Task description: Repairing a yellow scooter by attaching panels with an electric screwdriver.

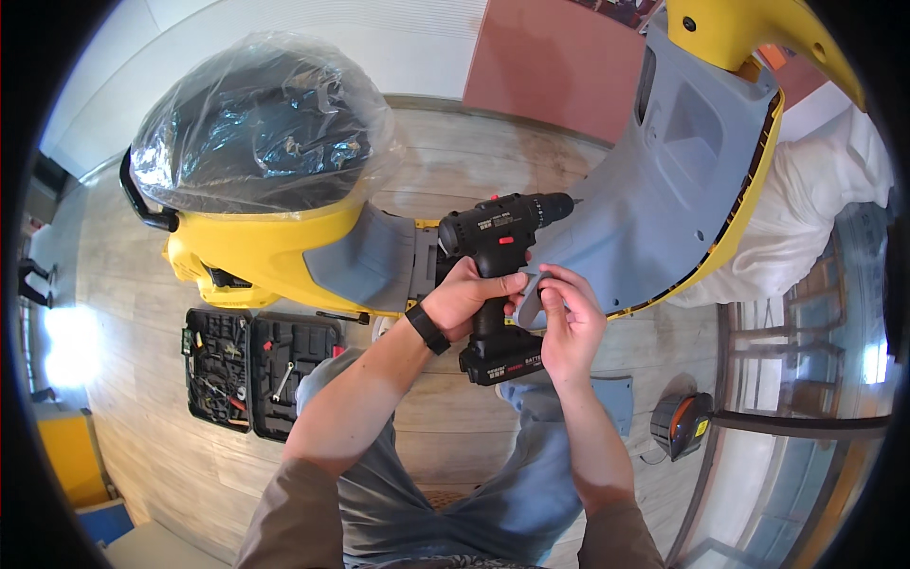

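Observation:
My left hand [457, 299], with a black band on its wrist, is closed around the handle of a black cordless drill [500, 232]. The drill points right, its bit close to the grey floorboard panel [607, 237] of a yellow scooter. In front of the handle, my right hand [573, 322] pinches a small grey plastic piece [529, 305], and my left thumb reaches its upper edge. Behind my left hand stands the scooter's yellow rear body [251, 248], under a dark seat [256, 133] wrapped in clear plastic.
An open black tool case [248, 375] lies on the floor at left, with a wrench [283, 380] in it. Near my right leg lie a grey panel [614, 403] and a dark lamp-like part [681, 424]. White sheeting [806, 204] covers something beyond the scooter's front.

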Motion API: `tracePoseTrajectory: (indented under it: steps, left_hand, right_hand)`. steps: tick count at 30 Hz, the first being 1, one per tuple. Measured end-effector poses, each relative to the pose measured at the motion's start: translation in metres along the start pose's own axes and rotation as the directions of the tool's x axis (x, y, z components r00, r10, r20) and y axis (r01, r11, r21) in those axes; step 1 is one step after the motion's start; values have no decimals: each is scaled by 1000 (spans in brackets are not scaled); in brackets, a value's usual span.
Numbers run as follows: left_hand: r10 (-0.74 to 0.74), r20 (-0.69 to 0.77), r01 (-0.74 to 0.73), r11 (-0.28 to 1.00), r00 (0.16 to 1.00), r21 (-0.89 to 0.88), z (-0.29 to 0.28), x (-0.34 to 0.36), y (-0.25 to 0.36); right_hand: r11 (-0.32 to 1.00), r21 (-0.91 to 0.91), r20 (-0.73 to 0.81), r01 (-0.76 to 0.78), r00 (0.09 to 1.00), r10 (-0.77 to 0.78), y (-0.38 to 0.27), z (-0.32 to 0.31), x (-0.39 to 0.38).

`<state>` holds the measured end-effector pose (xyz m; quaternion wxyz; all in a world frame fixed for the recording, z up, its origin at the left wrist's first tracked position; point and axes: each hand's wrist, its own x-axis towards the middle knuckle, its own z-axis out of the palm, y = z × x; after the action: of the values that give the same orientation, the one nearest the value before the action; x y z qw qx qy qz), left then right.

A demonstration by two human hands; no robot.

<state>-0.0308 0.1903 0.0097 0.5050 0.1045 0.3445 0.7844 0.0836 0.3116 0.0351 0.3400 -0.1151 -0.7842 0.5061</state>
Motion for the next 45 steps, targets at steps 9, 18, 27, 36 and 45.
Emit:
tracePoseTrajectory:
  steps: [9, 18, 27, 36, 45]
  left_hand:
    - [27, -38, -28, 999, 999, -21, 3, -1, 3]
    - [-26, -36, 26, 1000, 999, 3, -3, 0, 0]
    - [-48, -22, 48, 999, 999, -13, -5, 2, -4]
    - [-69, 67, 74, 995, 995, -69, -1, -1, 0]
    - [-60, 168, 76, 993, 984, -92, -3, -5, 5]
  right_hand:
    - [995, -90, 38, 53, 998, -50, -2, -3, 4]
    - [999, -26, 48, -20, 999, 21, 4, -4, 2]
    - [977, -177, 4, 121, 992, -123, -7, -6, 3]
    - [973, -162, 57, 166, 986, -158, -18, -16, -1]
    - [901, -320, 104, 294, 956, -275, -33, -21, -3]
